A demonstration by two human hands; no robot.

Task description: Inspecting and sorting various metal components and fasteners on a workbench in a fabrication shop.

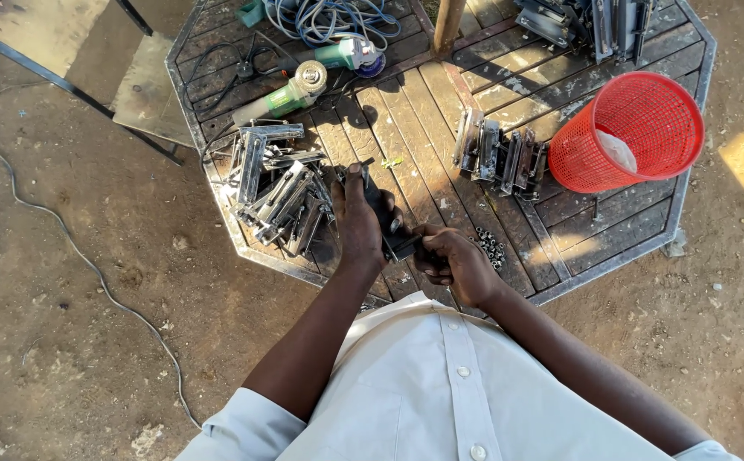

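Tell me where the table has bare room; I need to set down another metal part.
Bare planks lie between the left metal pile and the upright row, and below the red basket. The top edge is crowded with grinders and cable.

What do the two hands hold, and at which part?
Both grip one dark metal part above the table. The left hand wraps its upper body; the right hand pinches its lower end.

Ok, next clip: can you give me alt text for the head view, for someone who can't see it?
Seen from above, a person's left hand and right hand together hold a small dark metal part over a worn octagonal wooden table. A pile of metal brackets lies left, a red mesh basket right, and two angle grinders at the far edge.
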